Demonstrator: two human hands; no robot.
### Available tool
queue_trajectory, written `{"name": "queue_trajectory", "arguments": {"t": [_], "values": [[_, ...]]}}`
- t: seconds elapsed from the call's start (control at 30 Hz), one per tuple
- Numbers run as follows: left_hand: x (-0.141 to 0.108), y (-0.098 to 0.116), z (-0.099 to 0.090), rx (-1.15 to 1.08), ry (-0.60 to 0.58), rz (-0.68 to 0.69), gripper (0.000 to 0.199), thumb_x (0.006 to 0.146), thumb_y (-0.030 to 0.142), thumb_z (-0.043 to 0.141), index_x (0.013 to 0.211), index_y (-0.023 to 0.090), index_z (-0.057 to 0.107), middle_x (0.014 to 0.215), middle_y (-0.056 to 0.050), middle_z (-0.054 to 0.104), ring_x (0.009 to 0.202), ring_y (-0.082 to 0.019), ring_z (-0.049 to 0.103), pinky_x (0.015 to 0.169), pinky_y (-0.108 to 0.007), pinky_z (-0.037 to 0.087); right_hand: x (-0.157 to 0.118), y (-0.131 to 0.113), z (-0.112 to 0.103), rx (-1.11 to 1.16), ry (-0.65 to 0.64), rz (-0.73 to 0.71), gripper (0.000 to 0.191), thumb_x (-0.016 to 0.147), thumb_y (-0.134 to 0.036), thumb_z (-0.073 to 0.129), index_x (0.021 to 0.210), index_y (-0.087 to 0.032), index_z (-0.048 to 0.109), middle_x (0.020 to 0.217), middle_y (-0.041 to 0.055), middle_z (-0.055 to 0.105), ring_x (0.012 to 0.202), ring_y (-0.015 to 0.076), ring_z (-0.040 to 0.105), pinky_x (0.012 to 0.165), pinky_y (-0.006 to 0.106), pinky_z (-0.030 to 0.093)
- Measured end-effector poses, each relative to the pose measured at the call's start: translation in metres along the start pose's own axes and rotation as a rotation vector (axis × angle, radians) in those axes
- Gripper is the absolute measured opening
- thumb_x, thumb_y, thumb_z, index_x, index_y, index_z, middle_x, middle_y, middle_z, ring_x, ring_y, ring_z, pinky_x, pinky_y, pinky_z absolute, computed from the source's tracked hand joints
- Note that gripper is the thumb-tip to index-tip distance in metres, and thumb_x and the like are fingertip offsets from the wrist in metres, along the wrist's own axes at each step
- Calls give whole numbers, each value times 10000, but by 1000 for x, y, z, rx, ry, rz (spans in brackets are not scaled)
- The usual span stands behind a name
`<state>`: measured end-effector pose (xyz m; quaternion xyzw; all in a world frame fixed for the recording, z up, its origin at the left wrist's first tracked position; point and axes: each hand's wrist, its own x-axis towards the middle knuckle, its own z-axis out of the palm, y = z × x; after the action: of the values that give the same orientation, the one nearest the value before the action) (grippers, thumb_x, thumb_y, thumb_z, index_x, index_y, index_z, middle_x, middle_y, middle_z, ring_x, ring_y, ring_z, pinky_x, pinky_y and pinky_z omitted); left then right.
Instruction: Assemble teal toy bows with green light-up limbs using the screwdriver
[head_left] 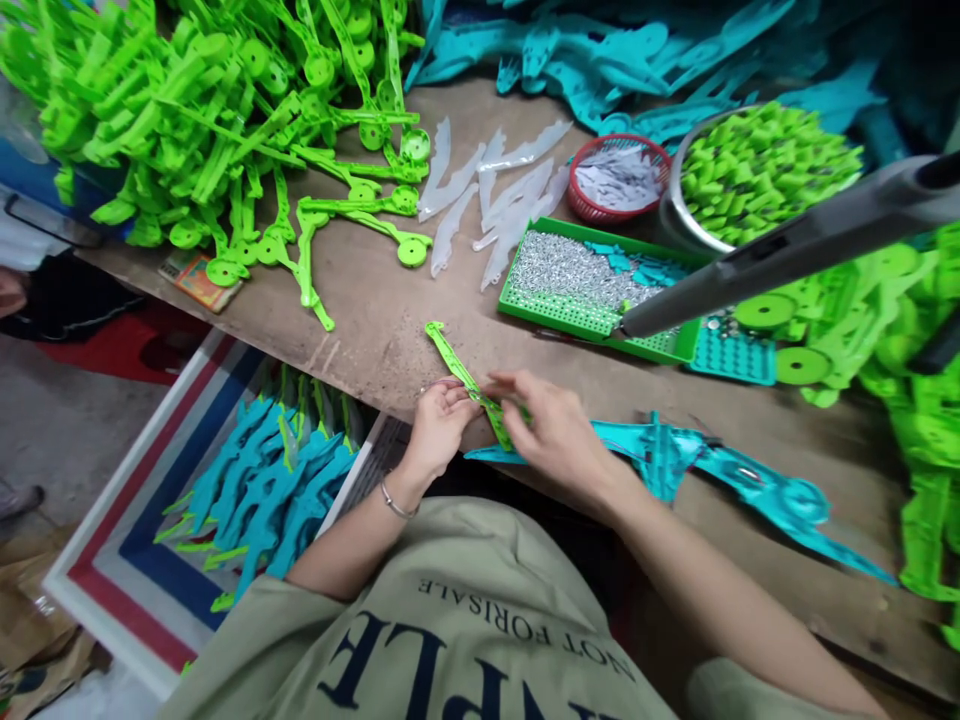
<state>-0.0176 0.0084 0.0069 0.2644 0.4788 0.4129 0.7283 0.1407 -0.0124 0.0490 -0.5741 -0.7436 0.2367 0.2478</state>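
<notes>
Two hands on a green plastic part

The left hand [442,425] pinches the narrow green part [455,362] near its middle, above the near edge of the table [367,300]. The right hand [551,425] touches its near end, fingers curved and slightly spread. Right of them lies a blue part [667,455]; beyond sits a green tray [577,285] of small silvery pieces.

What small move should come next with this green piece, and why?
I'd probably settle the right hand's fingertips on the near end of the green piece to steady it. The left hand's fingers grip near its middle, its far end sticks out unsupported, and the right fingers are spread around the near end.
</notes>
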Motion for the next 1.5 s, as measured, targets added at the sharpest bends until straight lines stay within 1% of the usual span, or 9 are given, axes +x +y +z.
{"name": "queue_trajectory", "arguments": {"t": [0.13,0.3,0.43,0.53,0.67,0.8,0.93,1.2,1.5], "values": [[-1,3,0,-10,-8,-32,458,620,223,900,937,178,572,851,-15,754,811,-156,726,820,-285,543,36,-3,-16,-11,-63,-22,265,940,-166,494,1106,-188,700,1013,96,779,931,232,716,826,340,523],[0,3,0,23,50,-4,376,579,191,871,816,170,580,730,3,711,776,-189,715,708,-266,536,75,-25,4,-115,-371,-112,175,871,-82,578,916,-150,733,888,138,757,857,248,706,718,302,453],[-1,3,0,23,34,-22,319,608,171,832,784,171,566,749,-14,717,817,-211,719,775,-312,563,90,-25,6,-49,-474,-146,292,780,-3,566,954,-142,755,902,120,769,823,216,700,732,284,460],[-3,8,0,-55,-12,-63,403,633,148,811,953,180,569,882,-16,738,855,-188,725,860,-350,576,94,-14,-8,93,-471,-179,361,753,-18,554,1015,-155,762,961,81,778,840,181,686,769,266,479],[-3,14,0,-108,0,-72,461,686,107,732,1089,212,533,1087,-19,707,890,-148,718,885,-358,579,94,1,-22,214,-448,-115,240,763,-98,553,894,-156,746,841,32,746,718,136,625,672,234,446],[2,13,0,-126,38,-28,358,769,170,735,1051,208,518,1013,-11,693,914,-138,698,934,-364,561,93,9,-19,227,-410,-22,192,750,-128,547,838,-150,716,718,5,699,609,114,567,604,225,393],[7,11,-2,-86,40,13,419,808,235,763,1142,223,510,948,12,687,864,-128,683,863,-322,572,93,11,-15,160,-376,-25,178,732,-109,566,815,-149,718,666,-4,674,588,112,556,602,226,370],[10,13,-6,-80,-69,-1,422,765,198,772,1114,222,537,970,23,697,855,-111,691,788,-244,555,101,15,-9,117,-377,-117,202,761,-109,618,842,-143,800,754,34,740,639,112,586,638,223,391],[15,6,-5,-134,-87,60,512,696,321,898,1011,215,508,912,32,709,817,-122,693,793,-295,587,98,10,-14,205,-428,-25,251,740,-122,604,900,-130,797,722,23,728,604,112,598,603,226,408]]}}
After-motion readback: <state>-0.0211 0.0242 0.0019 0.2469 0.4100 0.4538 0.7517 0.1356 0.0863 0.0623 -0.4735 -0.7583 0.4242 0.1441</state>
